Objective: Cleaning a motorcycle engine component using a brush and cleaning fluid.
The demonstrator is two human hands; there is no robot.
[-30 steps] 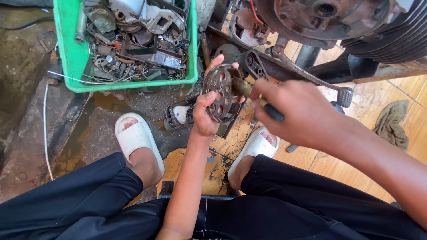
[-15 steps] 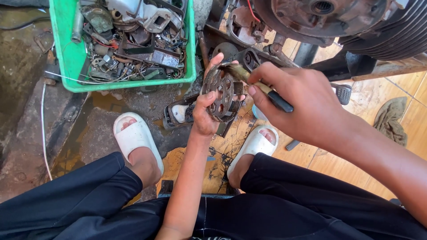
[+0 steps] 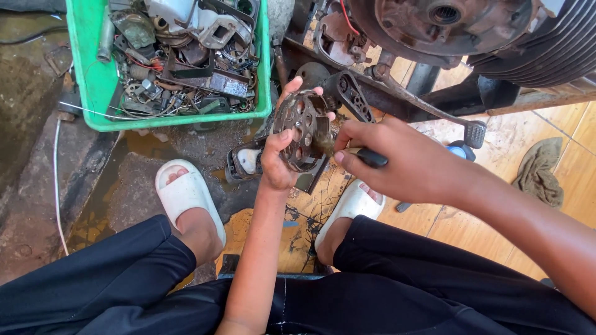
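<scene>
Between the knees, just above the picture's centre, the left hand [image 3: 279, 162] is clenched around the lower rim of a round, perforated metal disc [image 3: 300, 131], thumb across its face and fingertips curling over the far edge at about 12 o'clock. That disc stands nearly upright, its flat face turned toward the right hand [image 3: 406, 164], which lies at 3 o'clock from it and just beside it. The right hand is closed on a dark-handled tool [image 3: 370, 157]; the tool's long axis runs roughly from 3 o'clock to 9 o'clock, and its working end meets the disc's right edge, though the tip itself is too blurred to make out. Both hands are close to the disc, the left one bearing it.

Further out, white slippers [image 3: 186, 195] rest on the wet floor at 7 and 5 o'clock. At 10 o'clock sits a green crate [image 3: 87, 87] heaped with metal parts, and at 1 o'clock hangs an engine casing [image 3: 447, 25] with a kick lever [image 3: 428, 105] slanting down toward 3 o'clock. A rag [image 3: 539, 170] lies well apart at 3 o'clock.
</scene>
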